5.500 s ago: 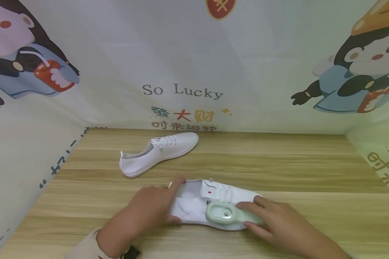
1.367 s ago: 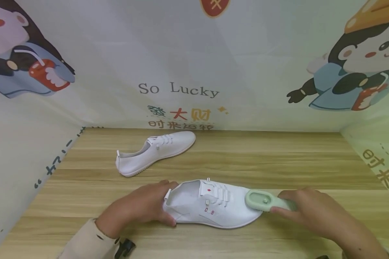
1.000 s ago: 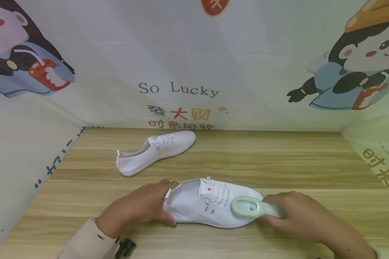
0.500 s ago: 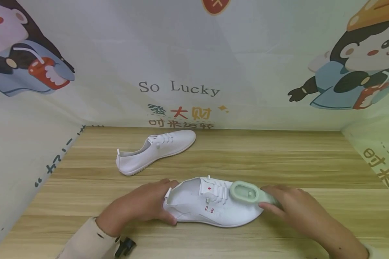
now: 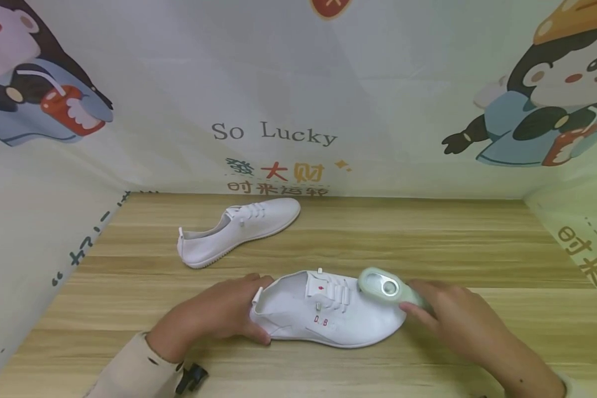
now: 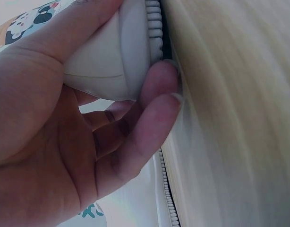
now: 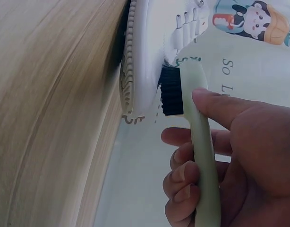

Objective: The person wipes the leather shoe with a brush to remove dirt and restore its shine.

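Observation:
A white lace-up shoe (image 5: 368, 326) stands sole down at the front of the wooden surface, toe to the right. My left hand (image 5: 229, 309) grips its heel, thumb on the near side and fingers round the back, as the left wrist view also shows. In my right hand (image 5: 457, 318) is a pale green shoe brush (image 5: 380, 286), its handle held in curled fingers with the thumb along it. The brush head lies over the far side of the toe. In the right wrist view the black bristles (image 7: 171, 92) face the shoe's upper, at or very near it.
Another white shoe (image 5: 239, 232) sits behind, toe pointing right and away. A printed cloth backdrop (image 5: 403, 110) rises at the back and along both sides of the wooden surface (image 5: 428, 237). A small black object (image 5: 192, 378) is by the left cuff.
The brush has gone from the shoe's side to the toe tip, back toward the laces, then to the toe's far side. My left hand shifted slightly at the heel, then stayed.

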Motion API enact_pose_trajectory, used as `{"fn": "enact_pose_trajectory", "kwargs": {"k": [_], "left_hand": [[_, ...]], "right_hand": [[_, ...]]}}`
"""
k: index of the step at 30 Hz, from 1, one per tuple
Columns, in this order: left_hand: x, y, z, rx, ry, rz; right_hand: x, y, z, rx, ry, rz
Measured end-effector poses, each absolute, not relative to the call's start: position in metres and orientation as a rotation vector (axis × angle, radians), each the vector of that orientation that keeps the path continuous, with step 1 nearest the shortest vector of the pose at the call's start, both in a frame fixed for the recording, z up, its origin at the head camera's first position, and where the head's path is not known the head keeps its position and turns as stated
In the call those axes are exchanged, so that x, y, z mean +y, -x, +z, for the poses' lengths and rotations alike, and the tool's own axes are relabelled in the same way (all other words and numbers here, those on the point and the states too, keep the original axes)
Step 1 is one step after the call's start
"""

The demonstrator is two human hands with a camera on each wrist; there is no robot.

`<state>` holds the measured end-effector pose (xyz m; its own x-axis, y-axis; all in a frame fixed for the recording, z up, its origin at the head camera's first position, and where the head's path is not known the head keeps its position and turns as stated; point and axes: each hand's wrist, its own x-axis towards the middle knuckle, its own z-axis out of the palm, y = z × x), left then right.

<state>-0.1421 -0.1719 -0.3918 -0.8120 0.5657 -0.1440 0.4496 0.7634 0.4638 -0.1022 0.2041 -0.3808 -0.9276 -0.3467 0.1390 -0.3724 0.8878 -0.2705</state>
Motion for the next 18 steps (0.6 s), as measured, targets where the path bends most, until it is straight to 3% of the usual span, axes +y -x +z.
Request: {"fn": "enact_pose_trajectory", "kwargs": {"k": [18], "left_hand": [[-0.174,0.142,-0.394,2.688,-0.807,0.586]], "right_hand": [[0.215,0.102,-0.380,-3.182,-0.502,0.340]]}}
